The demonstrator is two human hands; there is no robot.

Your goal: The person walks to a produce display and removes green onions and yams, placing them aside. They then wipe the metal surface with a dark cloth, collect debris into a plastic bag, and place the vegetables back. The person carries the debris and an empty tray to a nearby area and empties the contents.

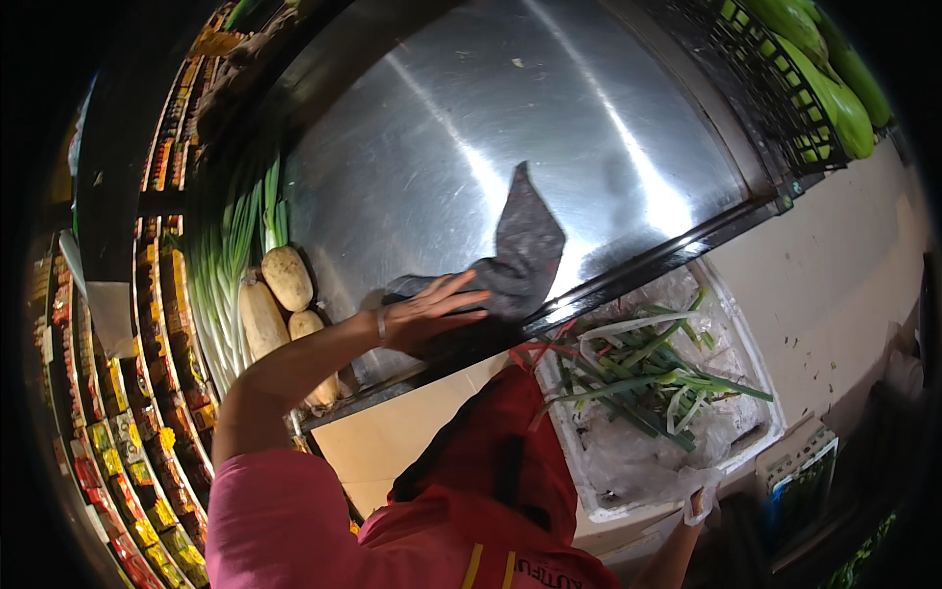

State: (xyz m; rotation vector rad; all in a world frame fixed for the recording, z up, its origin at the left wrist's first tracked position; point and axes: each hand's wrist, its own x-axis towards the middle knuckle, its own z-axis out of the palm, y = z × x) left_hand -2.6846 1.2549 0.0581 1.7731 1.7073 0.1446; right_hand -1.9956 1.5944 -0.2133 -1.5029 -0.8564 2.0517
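Observation:
My left hand lies over a dark grey cloth at the near edge of a stainless steel table. Its fingers are extended across the bunched part of the cloth, while a pointed end spreads over the metal beyond. At the lower right, my right hand is beside the near rim of a white foam box, with translucent plastic around it; the grip is unclear. Inside the box, green leafy trimmings lie on clear plastic.
Pale, thick root vegetables and long green onions lie along the table's left side. A black plastic crate with green gourds stands at upper right. Shelves of packets line the left. A carton stands right of the box.

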